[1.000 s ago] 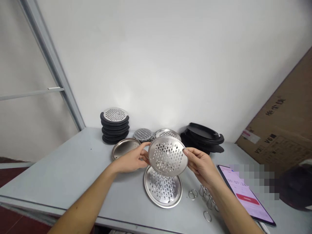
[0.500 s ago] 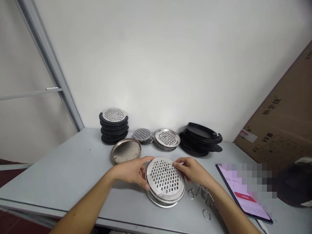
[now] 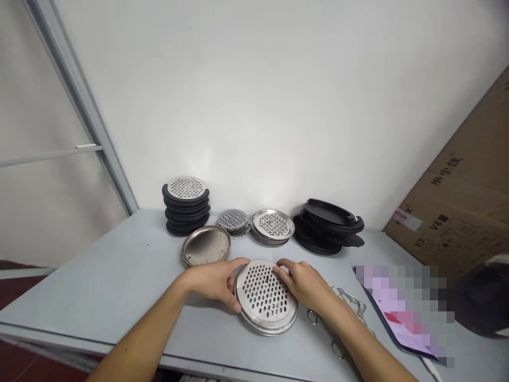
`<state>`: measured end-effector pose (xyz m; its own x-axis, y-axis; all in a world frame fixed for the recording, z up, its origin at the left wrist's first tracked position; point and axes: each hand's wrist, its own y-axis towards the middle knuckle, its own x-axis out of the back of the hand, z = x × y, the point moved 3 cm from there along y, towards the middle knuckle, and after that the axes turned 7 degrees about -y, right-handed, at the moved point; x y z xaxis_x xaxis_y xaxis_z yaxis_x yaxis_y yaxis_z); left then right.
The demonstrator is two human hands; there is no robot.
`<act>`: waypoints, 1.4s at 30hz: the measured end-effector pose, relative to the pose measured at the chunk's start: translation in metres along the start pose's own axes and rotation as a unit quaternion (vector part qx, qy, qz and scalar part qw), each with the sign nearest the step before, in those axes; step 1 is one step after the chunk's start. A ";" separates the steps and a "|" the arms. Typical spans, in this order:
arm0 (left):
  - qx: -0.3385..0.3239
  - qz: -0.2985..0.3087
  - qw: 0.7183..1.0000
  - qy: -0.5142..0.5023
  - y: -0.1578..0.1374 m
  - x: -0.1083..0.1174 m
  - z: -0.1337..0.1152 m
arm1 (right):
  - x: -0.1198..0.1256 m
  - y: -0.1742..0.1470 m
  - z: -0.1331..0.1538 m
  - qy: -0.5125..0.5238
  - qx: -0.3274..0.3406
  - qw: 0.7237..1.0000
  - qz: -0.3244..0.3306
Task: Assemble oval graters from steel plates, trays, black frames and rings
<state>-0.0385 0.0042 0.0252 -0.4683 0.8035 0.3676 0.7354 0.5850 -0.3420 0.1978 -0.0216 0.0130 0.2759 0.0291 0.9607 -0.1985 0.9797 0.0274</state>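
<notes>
A slotted disc (image 3: 264, 292) lies near the front of the surface (image 3: 119, 286), on top of another metal disc whose rim shows below it. The left hand (image 3: 218, 283) grips its left edge with thumb and forefinger well apart; the right hand (image 3: 303, 280) pinches its far right edge, thumb on top. Metal rings (image 3: 338, 349) lie beside the right forearm. Behind stand shallow metal trays (image 3: 207, 246), small slotted discs (image 3: 233, 219), larger slotted plates (image 3: 272, 225) and, farther right, black trays (image 3: 330, 228).
</notes>
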 end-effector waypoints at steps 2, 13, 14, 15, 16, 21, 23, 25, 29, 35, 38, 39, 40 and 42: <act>-0.001 -0.004 1.000 0.006 0.001 0.000 0.002 | -0.002 0.000 0.001 -0.026 -0.003 1.000 0.000; 0.011 -0.012 1.000 0.025 0.002 0.000 0.006 | -0.004 -0.004 0.008 -0.111 0.012 0.994 -0.005; 0.012 -0.016 0.999 0.032 0.001 0.000 0.006 | -0.004 -0.004 0.008 -0.113 0.010 0.993 -0.006; 0.013 -0.021 0.999 0.038 0.001 0.000 0.005 | -0.004 -0.005 0.009 -0.114 0.010 0.993 -0.006; 0.013 -0.025 0.999 0.044 0.000 0.000 0.005 | -0.005 -0.005 0.010 -0.114 0.010 0.993 -0.005; 0.010 -0.032 0.998 0.052 0.000 0.000 0.005 | -0.006 -0.007 0.015 -0.121 0.019 0.993 -0.002; 0.008 -0.035 0.998 0.051 0.001 0.000 0.005 | -0.008 -0.007 0.015 -0.128 0.021 0.991 -0.004; 0.004 -0.031 0.998 0.045 0.001 -0.001 0.004 | -0.009 -0.007 0.016 -0.136 0.023 0.990 -0.007; 0.008 -0.034 0.998 0.051 0.000 -0.001 0.002 | -0.011 -0.007 0.016 -0.146 0.029 0.989 -0.014; 0.017 -0.028 0.998 0.050 0.001 -0.002 0.004 | -0.011 -0.006 0.017 -0.156 0.030 0.987 -0.008; 0.026 -0.021 0.999 0.030 0.002 -0.003 0.006 | -0.012 -0.006 0.018 -0.163 0.027 0.986 -0.007; 0.032 -0.021 0.999 0.031 0.003 -0.003 0.007 | -0.013 -0.006 0.018 -0.166 0.026 0.986 -0.007; 0.038 -0.022 0.998 0.034 0.002 -0.003 0.007 | -0.013 -0.005 0.018 -0.169 0.027 0.985 -0.007; 0.041 -0.030 0.998 0.044 0.002 -0.003 0.008 | -0.015 -0.005 0.018 -0.171 0.028 0.985 -0.007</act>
<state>-0.0396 0.0041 0.0170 -0.4626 0.7555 0.4638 0.6623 0.6423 -0.3857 0.1783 -0.0302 0.0037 -0.0516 -0.0612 0.9968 -0.2507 0.9669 0.0464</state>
